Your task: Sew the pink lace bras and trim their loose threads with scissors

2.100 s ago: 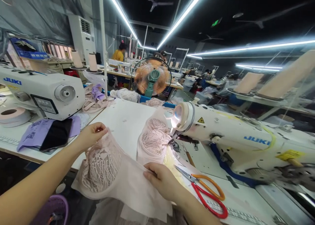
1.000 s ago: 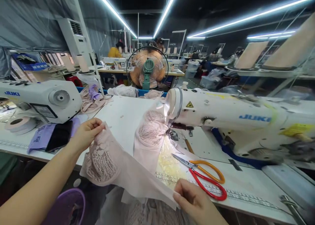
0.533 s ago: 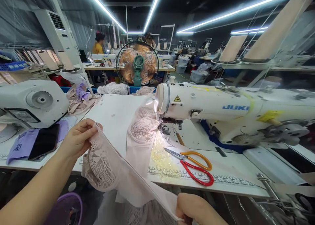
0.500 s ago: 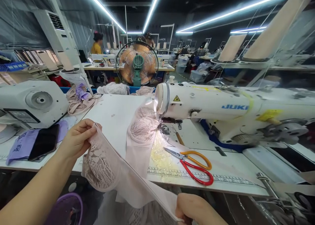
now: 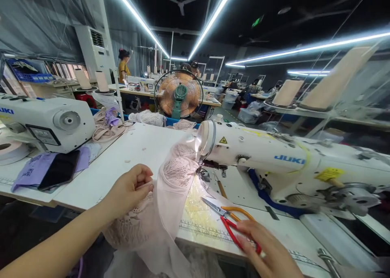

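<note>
My left hand [image 5: 134,190] is closed, its fingertips pinching the edge of a pale pink lace bra [image 5: 134,227] that hangs over the table's front edge. Part of the bra lies behind that hand. Another lace cup section [image 5: 176,172] rests on the table, its right side at the needle area of the white sewing machine [image 5: 243,142]. At the front right, my right hand [image 5: 262,245] has its fingers around the red handle of the scissors [image 5: 227,221]. The blades point left, away from me, and the fingers partly cover the handles.
A second sewing machine [image 5: 63,121] stands at left beside a dark phone [image 5: 61,170] on purple cloth. Beige straps [image 5: 109,130] lie behind it. A fan [image 5: 179,93] stands beyond the table. Thread cones [image 5: 288,92] stand at right. A person in yellow is in the background.
My right hand has let go of the bra's lower band and moved up to the scissors. My left hand has moved right and down with the bra. The camera view has tilted up.
</note>
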`<state>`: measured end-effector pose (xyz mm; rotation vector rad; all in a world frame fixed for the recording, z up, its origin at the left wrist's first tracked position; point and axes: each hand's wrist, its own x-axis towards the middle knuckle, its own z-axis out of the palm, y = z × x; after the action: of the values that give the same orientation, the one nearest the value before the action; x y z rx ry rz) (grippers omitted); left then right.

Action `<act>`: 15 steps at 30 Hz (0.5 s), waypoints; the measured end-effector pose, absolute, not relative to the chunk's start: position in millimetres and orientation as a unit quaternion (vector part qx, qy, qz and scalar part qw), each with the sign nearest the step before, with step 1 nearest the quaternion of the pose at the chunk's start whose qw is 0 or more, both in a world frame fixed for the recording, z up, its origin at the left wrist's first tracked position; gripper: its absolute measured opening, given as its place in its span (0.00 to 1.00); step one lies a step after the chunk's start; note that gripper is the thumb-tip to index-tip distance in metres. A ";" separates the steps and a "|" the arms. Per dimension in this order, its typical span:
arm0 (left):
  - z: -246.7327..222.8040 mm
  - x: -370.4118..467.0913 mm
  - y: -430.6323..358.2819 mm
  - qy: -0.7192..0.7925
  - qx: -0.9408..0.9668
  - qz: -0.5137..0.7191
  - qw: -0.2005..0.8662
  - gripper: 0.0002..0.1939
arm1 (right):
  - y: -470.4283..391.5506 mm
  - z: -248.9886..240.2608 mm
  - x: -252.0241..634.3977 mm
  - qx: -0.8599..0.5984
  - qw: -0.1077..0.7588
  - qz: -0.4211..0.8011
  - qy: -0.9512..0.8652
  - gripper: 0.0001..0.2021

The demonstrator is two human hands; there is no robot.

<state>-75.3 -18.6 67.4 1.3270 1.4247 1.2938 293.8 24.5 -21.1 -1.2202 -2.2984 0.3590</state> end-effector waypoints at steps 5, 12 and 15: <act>57.1 -65.3 -18.2 0.554 0.553 0.487 0.387 0.14 | 70.0 -26.0 307.3 -0.486 0.156 0.054 -0.858 0.20; 59.4 -52.3 -25.2 0.523 0.555 0.456 0.459 0.10 | 34.9 1.7 254.6 -0.444 0.342 0.192 -0.806 0.13; 62.7 -47.5 -28.3 0.521 0.532 0.450 0.493 0.11 | 10.3 21.4 201.4 -0.325 0.392 0.319 -0.799 0.10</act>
<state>-47.5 -28.3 62.7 1.2915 1.2626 1.0909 201.4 10.3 21.4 -0.8260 -2.0284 0.8103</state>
